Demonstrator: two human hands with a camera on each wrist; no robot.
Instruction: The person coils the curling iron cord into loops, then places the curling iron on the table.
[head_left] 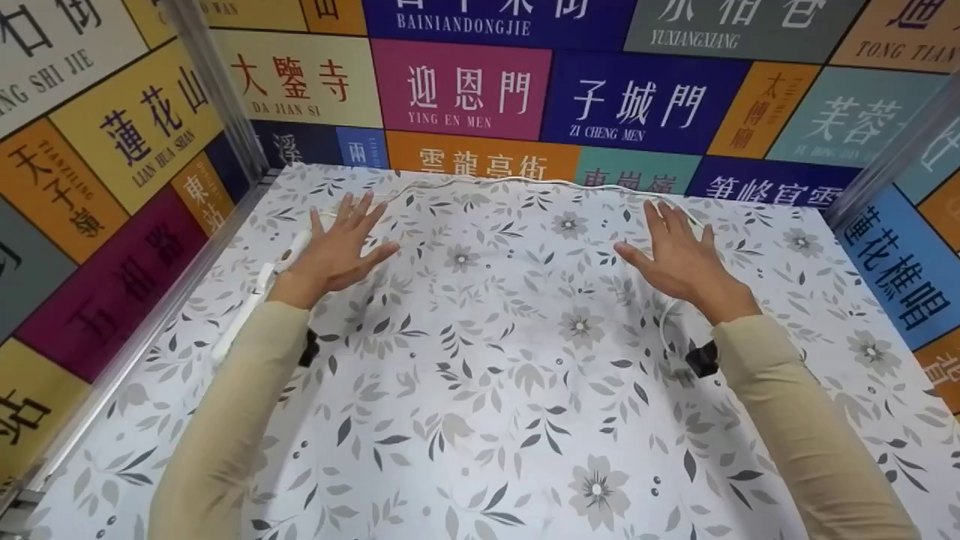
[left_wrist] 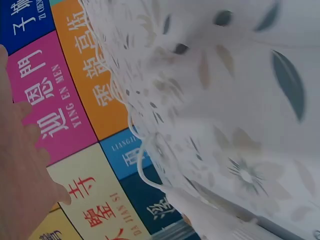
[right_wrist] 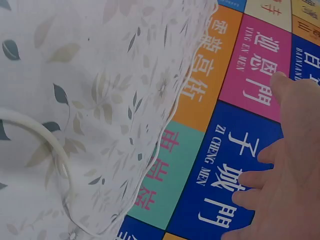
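Observation:
My left hand (head_left: 334, 247) is held over the far left of the table with its fingers spread. My right hand (head_left: 682, 259) mirrors it on the far right, fingers also spread and thumb pointing inward. Neither holds anything. Below the left forearm lies a long white power strip (head_left: 244, 315), partly covered by hand and sleeve. A thin white cable (head_left: 525, 178) runs along the table's back edge between the hands. In the left wrist view the power strip (left_wrist: 215, 215) has a cable looping from its end. A pale cable (right_wrist: 55, 142) curves over the cloth in the right wrist view.
A white cloth with grey leaves and flowers (head_left: 517, 315) covers the table. Colourful panels with printed characters (head_left: 461, 90) stand behind and at both sides. Metal frame posts (head_left: 217, 90) rise at the corners. Small black devices (head_left: 703, 360) sit under the wrists.

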